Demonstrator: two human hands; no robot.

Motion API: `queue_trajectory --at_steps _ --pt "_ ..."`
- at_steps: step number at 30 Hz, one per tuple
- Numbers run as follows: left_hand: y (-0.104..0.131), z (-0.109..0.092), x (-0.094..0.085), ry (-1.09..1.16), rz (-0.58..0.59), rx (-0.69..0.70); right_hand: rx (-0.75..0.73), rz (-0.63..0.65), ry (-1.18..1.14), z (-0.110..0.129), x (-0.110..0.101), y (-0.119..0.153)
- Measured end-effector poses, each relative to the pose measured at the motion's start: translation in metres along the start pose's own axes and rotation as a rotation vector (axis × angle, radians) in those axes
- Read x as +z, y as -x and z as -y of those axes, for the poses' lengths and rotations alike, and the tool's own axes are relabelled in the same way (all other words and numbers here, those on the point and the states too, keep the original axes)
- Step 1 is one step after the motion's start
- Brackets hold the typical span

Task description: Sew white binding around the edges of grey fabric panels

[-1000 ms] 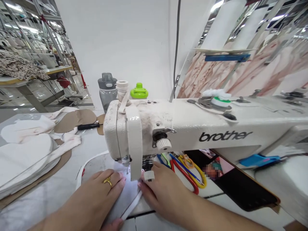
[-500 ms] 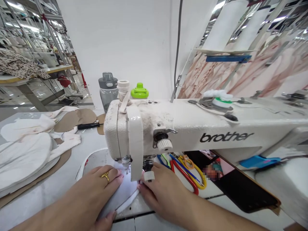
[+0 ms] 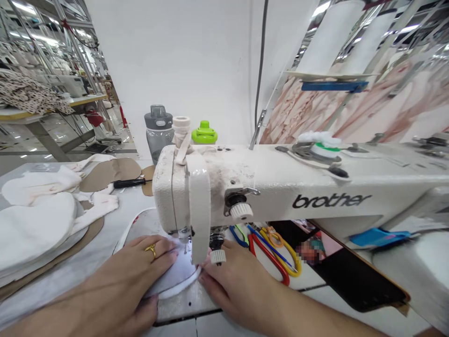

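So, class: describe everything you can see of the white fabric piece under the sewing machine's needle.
The white fabric piece is thin, soft-looking cloth with a rounded, thicker edge. It lies flat on the sewing machine bed, under the needle. The left hand presses flat on it; the right hand touches its edge with its fingertips.

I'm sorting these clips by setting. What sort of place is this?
Most likely a garment sewing workshop: an industrial sewing machine, stacks of cut white fabric pieces on the table, and further worktables under strip lights behind.

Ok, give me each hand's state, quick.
Left hand: open, flat on the white fabric.
Right hand: open, fingertips at the fabric's edge, holding nothing.
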State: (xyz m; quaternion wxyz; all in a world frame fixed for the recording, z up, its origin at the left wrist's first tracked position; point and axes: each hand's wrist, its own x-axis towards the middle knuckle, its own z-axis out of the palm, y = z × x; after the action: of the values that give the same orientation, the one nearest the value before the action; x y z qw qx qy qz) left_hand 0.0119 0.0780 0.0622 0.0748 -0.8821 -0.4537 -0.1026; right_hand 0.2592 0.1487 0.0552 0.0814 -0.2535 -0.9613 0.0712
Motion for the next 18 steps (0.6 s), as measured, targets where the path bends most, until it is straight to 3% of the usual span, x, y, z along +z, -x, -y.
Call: queue_trajectory --at_steps 8,18 --pt "-0.01 0.006 -0.004 0.087 0.105 -0.037 -0.008 0.036 0.02 0.003 -0.001 -0.001" --pt "-0.013 0.03 0.003 0.374 0.178 -0.072 0.017 0.109 0.021 0.008 -0.002 -0.002"
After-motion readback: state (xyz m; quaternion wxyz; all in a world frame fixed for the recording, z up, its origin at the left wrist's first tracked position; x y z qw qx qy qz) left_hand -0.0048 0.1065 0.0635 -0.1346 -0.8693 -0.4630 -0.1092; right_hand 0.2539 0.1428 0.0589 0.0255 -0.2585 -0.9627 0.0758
